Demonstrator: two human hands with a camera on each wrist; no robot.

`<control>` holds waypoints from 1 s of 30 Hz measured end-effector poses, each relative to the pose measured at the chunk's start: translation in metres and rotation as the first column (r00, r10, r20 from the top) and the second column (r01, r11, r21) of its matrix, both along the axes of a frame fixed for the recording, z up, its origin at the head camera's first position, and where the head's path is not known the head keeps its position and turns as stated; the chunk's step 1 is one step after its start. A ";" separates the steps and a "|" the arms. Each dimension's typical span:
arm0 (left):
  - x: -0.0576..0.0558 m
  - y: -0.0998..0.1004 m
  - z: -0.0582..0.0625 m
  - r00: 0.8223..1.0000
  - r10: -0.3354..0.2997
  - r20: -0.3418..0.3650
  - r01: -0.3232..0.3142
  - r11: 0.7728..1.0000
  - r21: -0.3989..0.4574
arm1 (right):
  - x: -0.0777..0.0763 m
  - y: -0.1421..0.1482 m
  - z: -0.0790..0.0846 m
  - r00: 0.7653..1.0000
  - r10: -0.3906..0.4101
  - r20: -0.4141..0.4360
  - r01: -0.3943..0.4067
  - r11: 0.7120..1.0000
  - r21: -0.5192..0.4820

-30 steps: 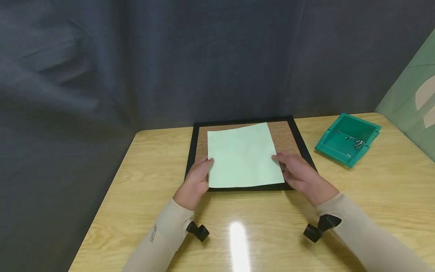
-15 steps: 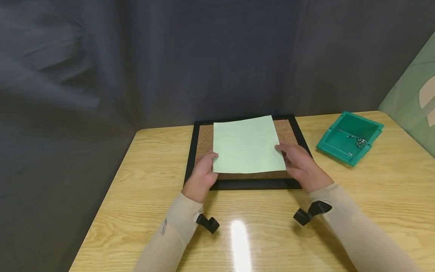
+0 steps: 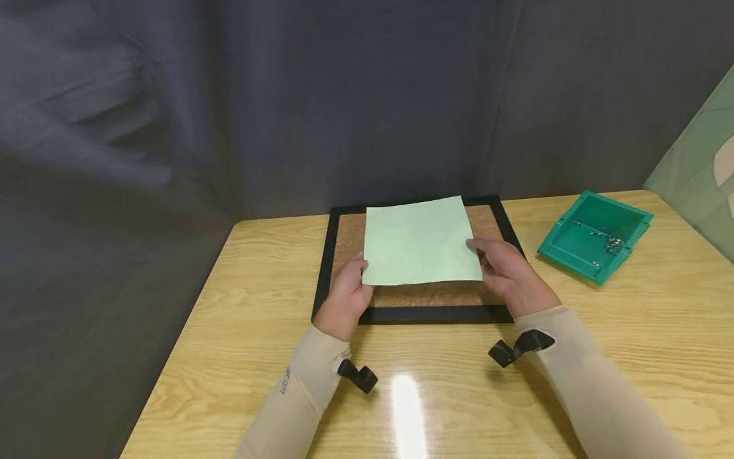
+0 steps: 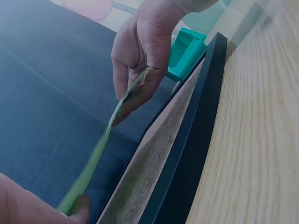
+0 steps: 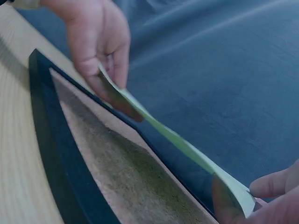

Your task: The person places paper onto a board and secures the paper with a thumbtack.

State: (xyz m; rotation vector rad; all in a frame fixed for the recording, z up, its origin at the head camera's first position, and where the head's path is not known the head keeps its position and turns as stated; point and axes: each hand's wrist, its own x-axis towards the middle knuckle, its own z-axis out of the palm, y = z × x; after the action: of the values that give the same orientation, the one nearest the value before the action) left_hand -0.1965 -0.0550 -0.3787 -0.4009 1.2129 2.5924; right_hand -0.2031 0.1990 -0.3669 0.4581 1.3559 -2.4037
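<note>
A pale green sheet of paper is held up over a cork board with a black frame. My left hand pinches the sheet's left edge near its lower corner, thumb on top. The right hand pinches the opposite edge, fingers beneath. Both wrist views show the paper edge-on and slightly bowed, raised clear above the cork. The board lies flat on the table, its upper part mostly covered by the paper in the head view.
A teal bin with several small metal pieces stands on the wooden table right of the board. A dark curtain hangs behind the table and along its left side. A green patterned cloth is at the far right.
Both hands have carried the paper away from me and a little to the right, uncovering the board's near edge and a strip of cork. Both hands keep hold of it.
</note>
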 end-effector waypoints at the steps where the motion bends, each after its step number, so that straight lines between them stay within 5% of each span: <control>1: 0.000 0.000 -0.001 1.000 -0.008 -0.006 0.008 1.000 -0.002 | 0.000 0.001 0.000 1.000 -0.008 0.003 0.008 1.000 -0.018; 22: 0.002 0.000 -0.008 0.996 0.005 0.095 0.000 0.998 -0.055 | 0.003 0.010 -0.013 0.999 0.002 -0.037 -0.003 1.000 -0.027; 30: 0.003 -0.003 -0.009 0.997 0.017 0.078 -0.010 0.995 -0.096 | 0.000 0.011 -0.016 0.997 0.038 -0.069 -0.037 0.999 0.015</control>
State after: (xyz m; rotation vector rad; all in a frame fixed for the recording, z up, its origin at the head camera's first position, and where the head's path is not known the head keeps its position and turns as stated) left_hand -0.1932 -0.0578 -0.3874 -0.5273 1.3144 2.5106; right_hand -0.2028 0.2103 -0.3826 0.3527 1.3987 -2.4010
